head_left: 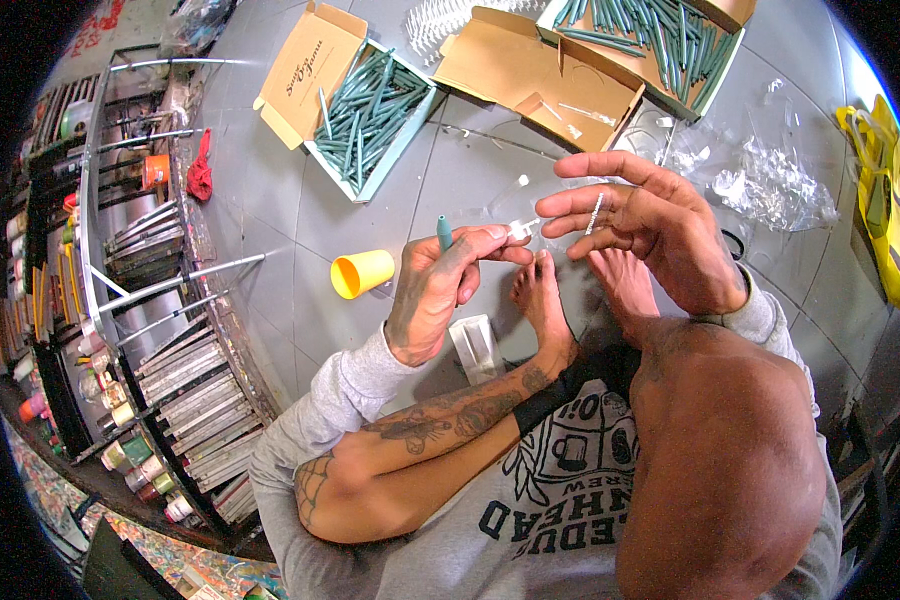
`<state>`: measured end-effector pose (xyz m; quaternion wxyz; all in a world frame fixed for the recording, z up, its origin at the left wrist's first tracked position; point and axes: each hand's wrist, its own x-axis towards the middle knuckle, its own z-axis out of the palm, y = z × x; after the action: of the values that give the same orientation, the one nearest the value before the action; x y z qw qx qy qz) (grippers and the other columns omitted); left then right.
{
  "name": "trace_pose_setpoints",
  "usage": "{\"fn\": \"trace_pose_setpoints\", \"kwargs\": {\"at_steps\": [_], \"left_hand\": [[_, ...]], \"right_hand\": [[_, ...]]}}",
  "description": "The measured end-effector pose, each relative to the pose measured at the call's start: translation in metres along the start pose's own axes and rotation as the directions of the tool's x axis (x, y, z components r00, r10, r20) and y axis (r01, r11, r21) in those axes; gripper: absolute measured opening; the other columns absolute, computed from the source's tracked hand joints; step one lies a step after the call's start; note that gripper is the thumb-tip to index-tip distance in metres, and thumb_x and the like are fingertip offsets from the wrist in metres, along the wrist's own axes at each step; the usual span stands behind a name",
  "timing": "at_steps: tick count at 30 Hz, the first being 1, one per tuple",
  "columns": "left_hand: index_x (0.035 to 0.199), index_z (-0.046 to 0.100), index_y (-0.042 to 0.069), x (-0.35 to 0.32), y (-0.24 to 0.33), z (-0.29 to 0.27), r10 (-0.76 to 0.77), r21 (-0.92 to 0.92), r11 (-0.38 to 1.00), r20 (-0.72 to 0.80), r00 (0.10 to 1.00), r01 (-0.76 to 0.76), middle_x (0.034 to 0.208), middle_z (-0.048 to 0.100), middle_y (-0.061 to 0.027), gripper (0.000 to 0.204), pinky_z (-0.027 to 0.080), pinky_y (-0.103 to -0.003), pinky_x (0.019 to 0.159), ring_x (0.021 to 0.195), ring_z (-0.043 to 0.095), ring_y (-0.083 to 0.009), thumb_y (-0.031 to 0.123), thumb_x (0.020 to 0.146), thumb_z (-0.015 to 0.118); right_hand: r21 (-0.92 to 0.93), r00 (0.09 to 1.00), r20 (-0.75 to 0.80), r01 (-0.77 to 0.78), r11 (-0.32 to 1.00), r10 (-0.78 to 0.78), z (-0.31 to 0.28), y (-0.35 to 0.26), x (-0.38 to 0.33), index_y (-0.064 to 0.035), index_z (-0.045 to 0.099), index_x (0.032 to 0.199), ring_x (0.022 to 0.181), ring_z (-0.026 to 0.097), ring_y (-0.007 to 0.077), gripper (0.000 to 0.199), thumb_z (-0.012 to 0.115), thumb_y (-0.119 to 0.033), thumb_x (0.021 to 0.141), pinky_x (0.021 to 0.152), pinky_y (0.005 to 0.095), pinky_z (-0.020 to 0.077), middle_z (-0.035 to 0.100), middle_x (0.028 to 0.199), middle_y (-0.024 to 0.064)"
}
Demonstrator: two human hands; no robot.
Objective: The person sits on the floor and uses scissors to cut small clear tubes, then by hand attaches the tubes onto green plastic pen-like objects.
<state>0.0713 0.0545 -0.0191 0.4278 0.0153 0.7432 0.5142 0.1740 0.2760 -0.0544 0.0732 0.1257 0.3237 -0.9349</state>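
Note:
My left hand [432, 295] is closed around a teal pen-like tube [444, 232], which stands up from the fist. Between its thumb and index fingertip it pinches a small clear-and-white plastic piece [519, 231]. Just to the right, my right hand [650, 220] has its fingers spread and bent, the fingertips near that piece. A thin white ribbed piece [595, 213] lies across its fingers and seems held there. Below the hands are my bare feet [545, 305], and a small whitish tray-like piece [477, 348] lies by them.
A yellow cup [361, 274] lies on its side left of my left hand. Ahead are an open box of teal tubes [375, 110], a second such box [660, 50] and a cardboard lid [530, 80]. Crumpled clear plastic [775, 185] sits right; a crowded rack [185, 400] stands left.

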Motion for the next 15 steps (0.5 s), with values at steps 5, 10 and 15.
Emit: {"fn": "trace_pose_setpoints", "kwargs": {"at_steps": [5,10,15], "left_hand": [[0.107,0.073,0.002,0.0004,-0.0011,-0.0003,0.001,-0.009,1.000,0.005,1.000,-0.001,0.093,0.075,-0.0096,0.041,0.029,-0.021,0.053,0.054,0.035,-0.0054,0.039,0.090,0.063],[0.107,0.073,0.002,0.0004,-0.0044,0.0006,-0.002,0.009,1.000,-0.017,1.000,0.002,0.092,0.074,-0.0083,0.038,0.028,-0.020,0.052,0.055,0.035,-0.0039,0.035,0.089,0.067],[0.105,0.073,0.002,-0.0002,-0.0028,0.0037,0.055,-0.023,0.998,-0.036,0.998,-0.056,0.090,0.074,-0.0065,0.036,0.029,-0.019,0.053,0.056,0.036,-0.0023,0.033,0.088,0.071]], "right_hand": [[-0.007,1.000,0.014,0.007,1.000,-0.007,-0.0010,0.0011,0.0002,0.0029,0.051,0.131,0.108,0.066,0.0290,0.038,0.054,-0.009,0.095,0.089,0.0365,0.0533,0.067,0.118,0.0221],[-0.055,0.998,0.020,0.067,0.996,-0.066,-0.0054,0.0063,0.0013,0.0020,0.052,0.125,0.108,0.065,0.0297,0.030,0.055,-0.010,0.097,0.088,0.0379,0.0529,0.066,0.118,0.0234],[-0.169,0.991,-0.003,0.128,0.977,-0.130,-0.0083,0.0075,0.0044,0.0005,0.051,0.125,0.104,0.067,0.0284,0.032,0.060,-0.010,0.097,0.086,0.0378,0.0540,0.066,0.115,0.0214]]}}
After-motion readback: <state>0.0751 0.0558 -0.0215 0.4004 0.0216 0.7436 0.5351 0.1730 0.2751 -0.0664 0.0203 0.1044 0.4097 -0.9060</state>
